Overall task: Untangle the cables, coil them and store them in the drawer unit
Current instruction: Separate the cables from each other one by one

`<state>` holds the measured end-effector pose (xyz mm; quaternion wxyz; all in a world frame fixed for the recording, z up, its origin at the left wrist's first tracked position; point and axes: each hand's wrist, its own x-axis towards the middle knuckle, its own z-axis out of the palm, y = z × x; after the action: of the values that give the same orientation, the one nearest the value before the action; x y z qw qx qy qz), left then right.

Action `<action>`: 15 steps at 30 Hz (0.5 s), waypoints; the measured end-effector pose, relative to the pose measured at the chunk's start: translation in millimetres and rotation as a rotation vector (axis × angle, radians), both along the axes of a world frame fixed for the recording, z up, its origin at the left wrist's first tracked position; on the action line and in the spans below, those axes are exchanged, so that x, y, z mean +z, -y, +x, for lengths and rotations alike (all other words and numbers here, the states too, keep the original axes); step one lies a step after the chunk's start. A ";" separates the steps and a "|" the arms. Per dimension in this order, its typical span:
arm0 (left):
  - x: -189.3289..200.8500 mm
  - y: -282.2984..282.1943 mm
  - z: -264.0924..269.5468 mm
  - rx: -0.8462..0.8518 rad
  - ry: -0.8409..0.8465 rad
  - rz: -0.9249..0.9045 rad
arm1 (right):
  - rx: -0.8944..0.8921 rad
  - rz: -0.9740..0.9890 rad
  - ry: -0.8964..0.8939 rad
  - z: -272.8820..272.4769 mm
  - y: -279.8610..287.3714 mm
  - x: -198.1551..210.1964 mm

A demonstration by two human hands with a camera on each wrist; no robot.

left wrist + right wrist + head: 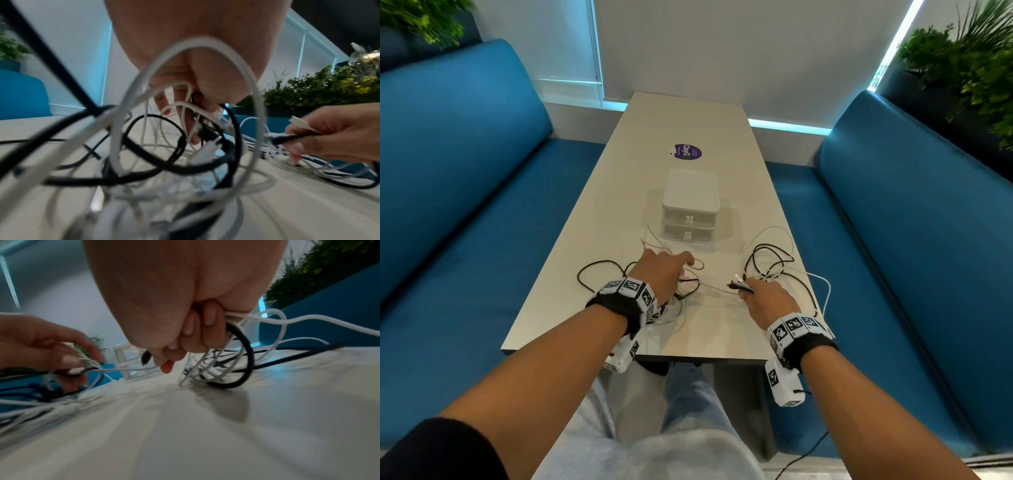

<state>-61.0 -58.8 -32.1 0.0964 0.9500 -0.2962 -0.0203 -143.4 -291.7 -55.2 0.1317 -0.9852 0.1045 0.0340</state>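
Observation:
A tangle of black cables [770, 260] and white cables [774, 236] lies on the near half of the table [619, 192]. My left hand [681, 270] reaches into the left part of the tangle, and its fingers [197, 100] pinch thin white and black strands. My right hand [748, 289] grips a bunch of black and white cables [232, 353], with a black plug [146, 358] sticking out of the fist. The white two-drawer unit [690, 209] stands just beyond both hands with both drawers closed. A black loop [592, 274] trails off to the left.
A purple round sticker [687, 152] lies on the table beyond the drawer unit. Blue benches [465, 178] flank the table on both sides, with plants [969, 68] behind them. One white cable [825, 291] hangs over the table's right edge.

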 end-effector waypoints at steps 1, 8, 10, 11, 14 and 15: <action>2.0 -6.9 2.4 0.032 -0.012 -0.009 | -0.014 -0.011 -0.013 -2.2 6.3 -2.2; -2.8 -23.9 9.4 -0.014 -0.058 0.058 | -0.063 -0.090 -0.040 -8.9 20.3 -4.2; -9.4 -14.8 5.1 -0.043 -0.032 0.043 | -0.083 -0.184 -0.039 -5.7 18.7 2.2; -10.4 -11.8 3.0 -0.052 -0.026 0.033 | -0.110 -0.222 -0.050 -5.2 19.9 6.4; -10.5 -10.8 1.5 -0.072 0.007 0.012 | -0.245 -0.291 -0.107 -9.5 32.3 15.6; -10.7 -11.9 1.7 -0.074 0.006 0.014 | -0.274 -0.307 -0.114 -12.8 36.4 16.9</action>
<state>-59.3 -46.9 -42.9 0.0879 0.9391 -0.3315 -0.0229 -156.2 -328.1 -38.3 -0.0224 -0.9667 0.2488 0.0551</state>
